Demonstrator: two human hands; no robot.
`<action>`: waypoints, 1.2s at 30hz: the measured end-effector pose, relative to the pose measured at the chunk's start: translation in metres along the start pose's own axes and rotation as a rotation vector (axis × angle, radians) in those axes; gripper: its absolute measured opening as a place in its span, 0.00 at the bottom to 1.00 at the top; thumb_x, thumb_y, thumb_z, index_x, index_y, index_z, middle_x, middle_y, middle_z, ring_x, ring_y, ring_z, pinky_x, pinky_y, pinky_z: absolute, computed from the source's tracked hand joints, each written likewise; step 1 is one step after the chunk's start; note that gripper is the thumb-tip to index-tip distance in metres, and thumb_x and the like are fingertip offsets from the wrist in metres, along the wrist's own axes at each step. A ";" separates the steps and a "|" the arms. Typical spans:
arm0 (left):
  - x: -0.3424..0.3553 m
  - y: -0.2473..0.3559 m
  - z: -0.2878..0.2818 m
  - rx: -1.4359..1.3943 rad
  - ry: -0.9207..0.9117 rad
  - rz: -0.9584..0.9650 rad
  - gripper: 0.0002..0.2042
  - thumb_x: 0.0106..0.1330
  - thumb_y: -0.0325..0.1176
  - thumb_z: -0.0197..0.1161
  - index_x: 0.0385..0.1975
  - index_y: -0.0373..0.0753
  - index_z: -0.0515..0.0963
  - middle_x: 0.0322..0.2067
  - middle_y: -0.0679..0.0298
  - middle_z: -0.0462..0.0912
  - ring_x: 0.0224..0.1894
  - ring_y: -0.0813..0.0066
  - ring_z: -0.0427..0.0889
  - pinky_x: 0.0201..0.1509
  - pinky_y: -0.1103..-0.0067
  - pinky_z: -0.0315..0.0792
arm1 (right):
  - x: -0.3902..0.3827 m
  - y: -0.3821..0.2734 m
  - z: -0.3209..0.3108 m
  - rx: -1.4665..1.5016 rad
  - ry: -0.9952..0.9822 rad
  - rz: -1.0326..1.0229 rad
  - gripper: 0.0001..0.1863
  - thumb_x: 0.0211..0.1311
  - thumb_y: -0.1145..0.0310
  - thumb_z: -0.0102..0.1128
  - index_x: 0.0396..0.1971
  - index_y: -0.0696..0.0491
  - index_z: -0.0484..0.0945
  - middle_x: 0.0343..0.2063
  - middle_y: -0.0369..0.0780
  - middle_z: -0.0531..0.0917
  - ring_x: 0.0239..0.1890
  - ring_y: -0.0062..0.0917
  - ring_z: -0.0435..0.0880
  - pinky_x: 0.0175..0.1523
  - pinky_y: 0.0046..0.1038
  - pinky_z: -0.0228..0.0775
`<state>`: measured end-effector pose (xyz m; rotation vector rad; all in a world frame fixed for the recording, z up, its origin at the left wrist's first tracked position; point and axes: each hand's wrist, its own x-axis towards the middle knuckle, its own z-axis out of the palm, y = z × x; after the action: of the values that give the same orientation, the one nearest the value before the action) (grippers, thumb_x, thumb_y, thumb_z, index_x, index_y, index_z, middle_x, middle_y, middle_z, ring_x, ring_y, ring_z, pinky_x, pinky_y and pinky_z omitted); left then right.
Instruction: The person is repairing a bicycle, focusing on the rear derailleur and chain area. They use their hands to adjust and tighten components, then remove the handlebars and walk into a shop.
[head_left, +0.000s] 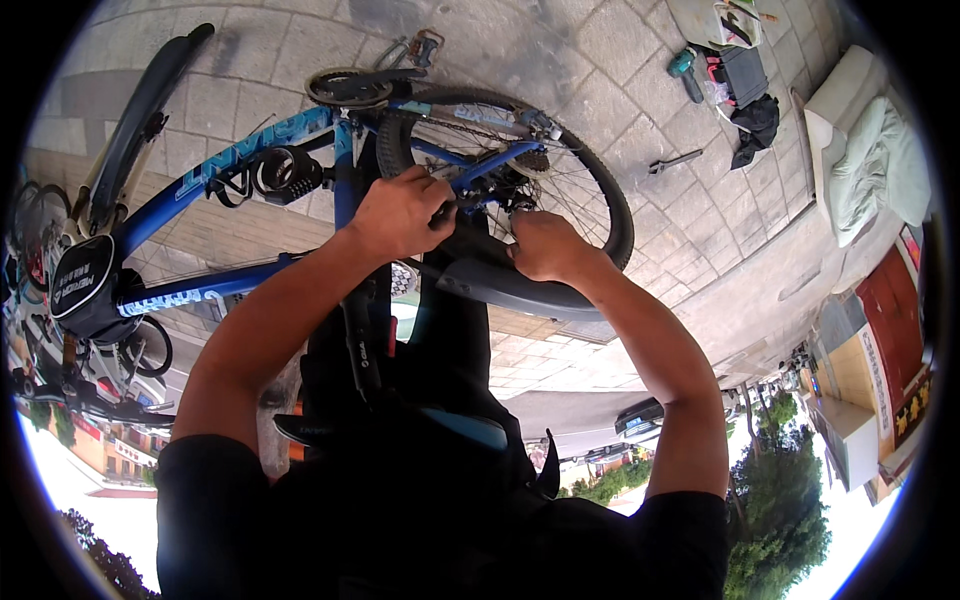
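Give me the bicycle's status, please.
Left hand, right hand: curled near rear wheel, grips unclear. Blue bicycle: wheel in frame. Black rear fender close by right hand.

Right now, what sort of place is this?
Outdoors, probably a roadside pavement: paving slabs lie under the blue bike, with a car and a green tree in the background.
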<state>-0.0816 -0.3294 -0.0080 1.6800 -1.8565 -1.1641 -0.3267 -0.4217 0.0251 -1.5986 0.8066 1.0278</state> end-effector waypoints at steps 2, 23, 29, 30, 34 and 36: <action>0.000 0.001 0.000 -0.003 -0.002 0.006 0.09 0.54 0.32 0.74 0.31 0.42 0.81 0.28 0.63 0.86 0.36 0.63 0.87 0.32 0.68 0.83 | 0.005 0.005 -0.003 0.042 -0.119 0.038 0.17 0.61 0.64 0.65 0.41 0.64 0.84 0.41 0.56 0.87 0.48 0.52 0.87 0.57 0.45 0.78; -0.006 -0.002 0.001 0.053 -0.022 -0.007 0.08 0.56 0.35 0.73 0.30 0.43 0.80 0.26 0.67 0.85 0.38 0.65 0.87 0.32 0.69 0.83 | -0.006 0.007 0.020 -0.087 0.195 -0.082 0.11 0.65 0.66 0.64 0.40 0.56 0.77 0.37 0.52 0.86 0.45 0.48 0.87 0.49 0.49 0.78; -0.005 -0.001 -0.001 0.049 -0.038 -0.009 0.08 0.57 0.36 0.71 0.30 0.42 0.80 0.27 0.66 0.85 0.39 0.65 0.86 0.32 0.67 0.82 | 0.019 0.028 -0.006 0.508 -0.304 0.115 0.18 0.74 0.60 0.61 0.56 0.54 0.80 0.42 0.48 0.88 0.40 0.43 0.88 0.48 0.41 0.78; -0.004 -0.002 0.000 0.053 -0.016 0.000 0.08 0.57 0.35 0.72 0.30 0.43 0.80 0.26 0.68 0.85 0.38 0.66 0.86 0.30 0.68 0.82 | 0.020 0.023 -0.012 0.471 -0.312 0.113 0.18 0.75 0.59 0.61 0.56 0.53 0.80 0.42 0.47 0.88 0.40 0.42 0.88 0.48 0.41 0.79; -0.003 -0.002 0.000 0.057 -0.009 0.004 0.08 0.56 0.35 0.72 0.29 0.43 0.80 0.26 0.68 0.85 0.37 0.67 0.86 0.29 0.68 0.82 | 0.012 -0.003 -0.008 -0.053 -0.035 -0.055 0.13 0.66 0.69 0.62 0.47 0.59 0.79 0.38 0.50 0.89 0.43 0.40 0.90 0.47 0.39 0.82; -0.003 -0.002 0.000 0.046 -0.001 0.007 0.08 0.56 0.35 0.73 0.29 0.43 0.80 0.25 0.69 0.84 0.37 0.67 0.86 0.29 0.68 0.82 | 0.003 -0.021 0.013 -0.282 0.161 -0.113 0.11 0.54 0.76 0.64 0.38 0.60 0.78 0.31 0.53 0.88 0.39 0.46 0.91 0.43 0.42 0.84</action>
<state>-0.0793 -0.3266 -0.0087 1.6959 -1.9022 -1.1283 -0.3098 -0.4039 0.0289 -1.9642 0.6906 0.9727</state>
